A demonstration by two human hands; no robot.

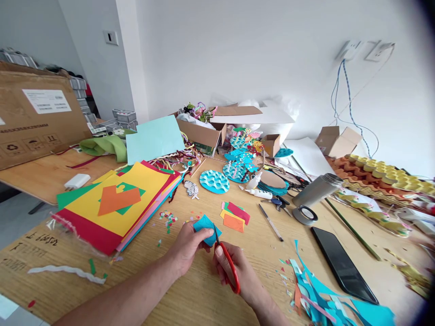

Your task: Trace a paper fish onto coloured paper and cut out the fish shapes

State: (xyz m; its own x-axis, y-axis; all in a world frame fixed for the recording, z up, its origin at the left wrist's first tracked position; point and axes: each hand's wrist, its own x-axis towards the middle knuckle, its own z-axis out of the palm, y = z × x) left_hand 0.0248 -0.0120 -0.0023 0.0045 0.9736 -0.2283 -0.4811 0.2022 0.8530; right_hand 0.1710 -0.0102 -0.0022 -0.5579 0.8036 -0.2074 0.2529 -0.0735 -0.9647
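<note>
My left hand pinches a small piece of blue paper between thumb and fingers. Red-handled scissors sit in my right hand, their blades lying across the paper's right edge. Just beyond my hands is a small stack of coloured paper pieces in red, yellow and orange. Tiny paper bits are scattered to the left of the blue paper. How far the blades are parted is hard to make out.
Coloured sheets lie at left. Blue scraps, a black phone, a pen and a steel flask are at right. Behind stand blue decorated discs, glue bottles, an open cardboard box and egg trays.
</note>
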